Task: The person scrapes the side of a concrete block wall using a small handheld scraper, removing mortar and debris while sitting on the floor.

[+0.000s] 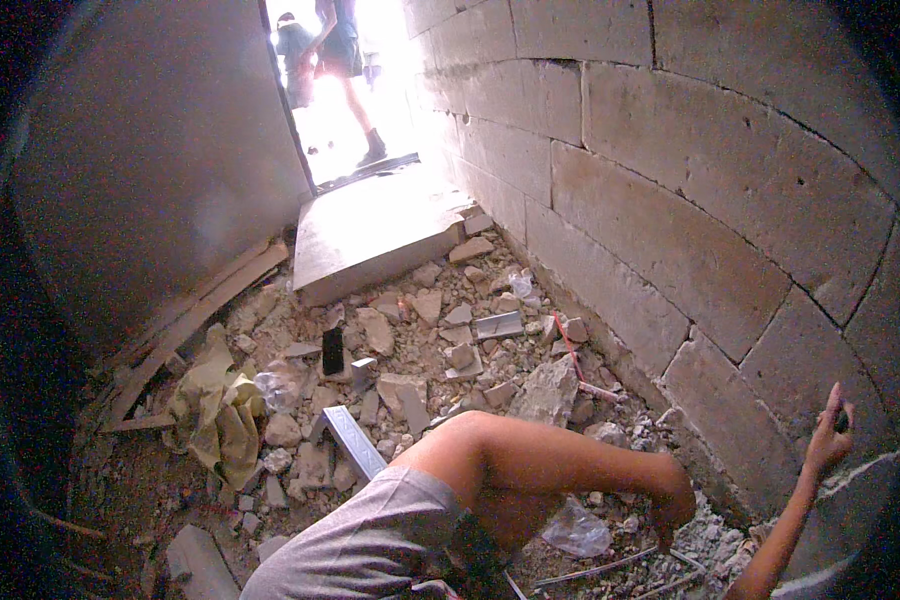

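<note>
Steadiness is mattering: our right hand (823,445) is gripping a small dark object (843,420). We're not discerning our left hand's (676,494) grip.

block wall (690,220) right, plain wall (160,170) left; glaring daylight through doorway (398,75); slab (380,225) below; rubble-strewn floor (120,490).

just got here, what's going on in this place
A person's right hand is raised beside the block wall, curled around a small dark object too small to identify. The left hand can't be made out clearly. Broken rubble covers the floor, with a metal channel and a crumpled yellowish sheet lying on it. A pale slab lies near the bright doorway, with someone outside.
</note>
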Demonstrator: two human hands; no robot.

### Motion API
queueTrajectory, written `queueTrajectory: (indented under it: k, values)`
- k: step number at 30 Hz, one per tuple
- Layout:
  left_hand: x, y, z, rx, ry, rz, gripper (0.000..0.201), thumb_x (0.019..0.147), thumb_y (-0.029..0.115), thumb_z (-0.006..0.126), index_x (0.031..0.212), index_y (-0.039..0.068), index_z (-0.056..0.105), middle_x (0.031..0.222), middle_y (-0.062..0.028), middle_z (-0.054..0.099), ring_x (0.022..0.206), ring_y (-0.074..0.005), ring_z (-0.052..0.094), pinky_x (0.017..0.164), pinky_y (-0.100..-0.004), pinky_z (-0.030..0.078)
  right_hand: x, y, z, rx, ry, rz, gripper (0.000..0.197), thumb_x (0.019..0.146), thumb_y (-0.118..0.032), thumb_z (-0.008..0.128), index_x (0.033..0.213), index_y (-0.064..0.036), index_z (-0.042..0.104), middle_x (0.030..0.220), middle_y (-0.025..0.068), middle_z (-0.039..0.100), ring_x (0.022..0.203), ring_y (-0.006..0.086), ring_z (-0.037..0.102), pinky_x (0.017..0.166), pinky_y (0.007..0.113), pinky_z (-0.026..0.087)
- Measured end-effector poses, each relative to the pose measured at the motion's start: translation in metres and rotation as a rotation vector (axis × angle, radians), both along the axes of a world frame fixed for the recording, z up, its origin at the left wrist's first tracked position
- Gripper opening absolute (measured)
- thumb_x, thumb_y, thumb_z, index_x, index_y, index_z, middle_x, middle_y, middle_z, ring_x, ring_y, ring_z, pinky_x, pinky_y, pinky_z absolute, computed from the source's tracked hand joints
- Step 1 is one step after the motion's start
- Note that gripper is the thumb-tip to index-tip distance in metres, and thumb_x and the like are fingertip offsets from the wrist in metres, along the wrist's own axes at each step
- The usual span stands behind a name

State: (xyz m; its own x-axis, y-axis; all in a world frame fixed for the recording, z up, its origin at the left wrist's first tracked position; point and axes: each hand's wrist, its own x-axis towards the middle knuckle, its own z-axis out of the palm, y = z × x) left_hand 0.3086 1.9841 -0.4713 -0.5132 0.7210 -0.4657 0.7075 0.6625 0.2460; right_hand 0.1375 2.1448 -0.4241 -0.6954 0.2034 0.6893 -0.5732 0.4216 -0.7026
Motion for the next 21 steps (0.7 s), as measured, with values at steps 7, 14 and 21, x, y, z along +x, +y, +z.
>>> queueTrajectory:
  k: [7, 14, 21]
  values:
    - [0.026, -0.002, 0.014, 0.016, -0.021, 0.068, 0.073, 0.074, 0.069, 0.051, 0.087, -0.002, 0.066, 0.091, -0.0164, 0.065, 0.088, -0.0331, 0.059, 0.082, -0.0441, 0.044, -0.036, 0.021, -0.032, -0.034, 0.067, 0.009, 0.04, 0.087, -0.044, 0.056, 0.079, -0.0046, 0.061, 0.062, 0.0005, 0.053, 0.055, 0.0109, 0.049, 0.056, 0.029, 0.042]
    - [0.012, -0.018, 0.018, 0.09, -0.26, 0.168, 0.06, 0.081, 0.057, 0.052, 0.118, 0.011, 0.052, 0.12, -0.0154, 0.052, 0.11, -0.0338, 0.05, 0.094, -0.0446, 0.039, 0.015, 0.003, -0.016, 0.005, 0.021, -0.069, 0.032, 0.079, -0.035, 0.069, 0.076, -0.0041, 0.062, 0.061, -0.0027, 0.056, 0.057, 0.0088, 0.05, 0.054, 0.026, 0.042]
    - [0.026, -0.039, 0.024, 0.307, -0.172, 0.202, 0.062, 0.082, 0.052, 0.052, 0.118, 0.001, 0.051, 0.118, -0.0219, 0.053, 0.11, -0.0359, 0.051, 0.093, -0.0439, 0.04, 0.02, 0.021, 0.033, -0.269, 0.202, 0.213, 0.04, 0.084, -0.029, 0.058, 0.053, -0.0064, 0.047, 0.046, 0.0027, 0.048, 0.041, 0.012, 0.046, 0.042, 0.026, 0.037]
